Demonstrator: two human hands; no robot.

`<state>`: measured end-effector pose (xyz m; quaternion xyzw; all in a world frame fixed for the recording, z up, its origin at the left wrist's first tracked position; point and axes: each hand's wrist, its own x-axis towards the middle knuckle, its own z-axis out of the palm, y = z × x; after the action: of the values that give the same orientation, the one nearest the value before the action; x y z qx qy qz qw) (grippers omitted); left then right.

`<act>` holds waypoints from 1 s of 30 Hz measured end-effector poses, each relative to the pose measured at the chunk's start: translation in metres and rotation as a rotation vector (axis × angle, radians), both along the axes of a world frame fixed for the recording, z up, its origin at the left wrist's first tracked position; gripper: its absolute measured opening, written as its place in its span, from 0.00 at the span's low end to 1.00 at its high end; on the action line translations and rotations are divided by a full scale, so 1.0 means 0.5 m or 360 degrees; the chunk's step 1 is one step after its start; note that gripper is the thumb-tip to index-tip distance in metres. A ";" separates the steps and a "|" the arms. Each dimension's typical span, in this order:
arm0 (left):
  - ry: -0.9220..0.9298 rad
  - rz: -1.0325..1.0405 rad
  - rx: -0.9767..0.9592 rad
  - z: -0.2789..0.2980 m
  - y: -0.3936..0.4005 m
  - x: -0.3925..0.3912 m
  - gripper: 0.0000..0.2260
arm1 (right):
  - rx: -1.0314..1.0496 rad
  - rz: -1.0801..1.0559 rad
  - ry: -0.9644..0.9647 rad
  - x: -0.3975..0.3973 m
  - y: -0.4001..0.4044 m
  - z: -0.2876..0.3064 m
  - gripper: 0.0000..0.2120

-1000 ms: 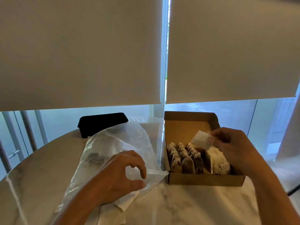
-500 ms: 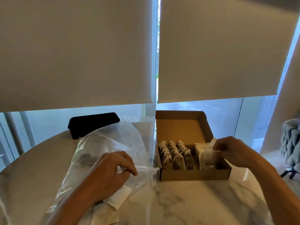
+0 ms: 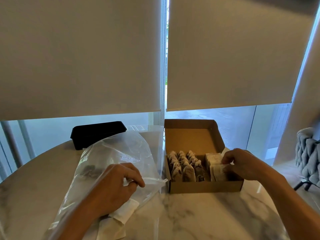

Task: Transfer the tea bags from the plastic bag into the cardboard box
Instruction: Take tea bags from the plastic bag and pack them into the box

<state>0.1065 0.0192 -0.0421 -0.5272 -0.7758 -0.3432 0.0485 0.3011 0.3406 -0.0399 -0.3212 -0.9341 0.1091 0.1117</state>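
Two pale roller blinds [image 3: 78, 54] fill the upper part of the view, hanging over a window with a narrow bright gap between them. Below them a round marble table [image 3: 199, 213] carries everything. On its left half lies a large clear plastic bag [image 3: 121, 153], crumpled and puffed up, its open mouth towards the near right; a few dark tea bags [image 3: 90, 169] show dimly through the film on its left side. To the right of the bag, just beside its mouth, stands an open cardboard box [image 3: 204, 187], its lid [image 3: 190, 137] tilted up at the far side. Behind the bag, at the far left of the table, sits a black tray [image 3: 97, 134]. A grey padded chair [image 3: 308, 153] stands off the table at the far right. Inside the box, brown tea bags [image 3: 185, 165] stand upright in rows on the left, and a stack of pale tea bags [image 3: 216, 167] stands on the right. The left hand [image 3: 114, 186] rests on the bag, fingers curled, pinching the film near its mouth. Under its wrist lie white sachets [image 3: 124, 212], whether inside the bag or beneath it I cannot tell. The right hand [image 3: 242, 163] reaches into the box's right side, fingertips pinching the top edge of the pale stack.
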 end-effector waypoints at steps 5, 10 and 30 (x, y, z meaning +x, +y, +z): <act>0.0010 -0.0001 -0.0014 0.000 -0.001 -0.002 0.15 | 0.0038 0.0118 0.0049 0.002 -0.001 0.007 0.12; 0.0000 -0.0008 -0.0013 0.002 -0.002 -0.002 0.14 | 0.0038 0.0434 -0.0313 -0.027 -0.016 0.028 0.20; -0.0038 -0.0019 -0.0052 -0.003 0.002 -0.007 0.14 | 0.0515 0.0727 -0.0851 -0.054 -0.022 0.042 0.15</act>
<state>0.1032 0.0202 -0.0437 -0.5284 -0.7787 -0.3371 0.0286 0.2743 0.3296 -0.0189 -0.1001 -0.9828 -0.1053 -0.1138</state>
